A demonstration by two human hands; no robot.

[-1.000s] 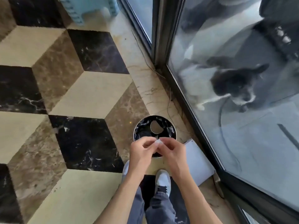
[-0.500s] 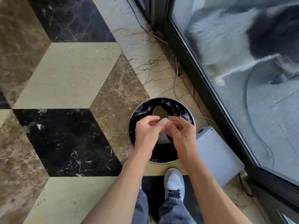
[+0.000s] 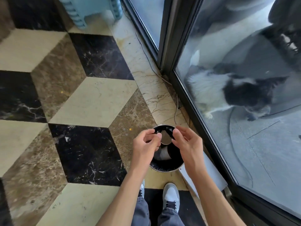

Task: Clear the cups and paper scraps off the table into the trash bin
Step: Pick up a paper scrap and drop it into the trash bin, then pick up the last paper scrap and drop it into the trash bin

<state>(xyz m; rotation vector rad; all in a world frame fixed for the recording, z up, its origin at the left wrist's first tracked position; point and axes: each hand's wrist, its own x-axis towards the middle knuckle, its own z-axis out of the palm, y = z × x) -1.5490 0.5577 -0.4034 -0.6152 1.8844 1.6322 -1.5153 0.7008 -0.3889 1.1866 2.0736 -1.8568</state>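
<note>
Both hands (image 3: 166, 144) apart, fingers spread over bin (image 3: 166, 168)

Near half of the trash bin (image 3: 167, 168) hidden under the left hand (image 3: 145, 144) and right hand (image 3: 189, 144). Blue stool (image 3: 91, 10) cut off at the top edge. Dog (image 3: 236, 93) behind glass, blurred.

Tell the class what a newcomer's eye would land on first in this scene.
Two bare hands, the left hand and right hand, hover apart with loosely curled fingers over a round trash bin lined in black. To the right, behind the glass door, stands a black-and-white dog.
</note>
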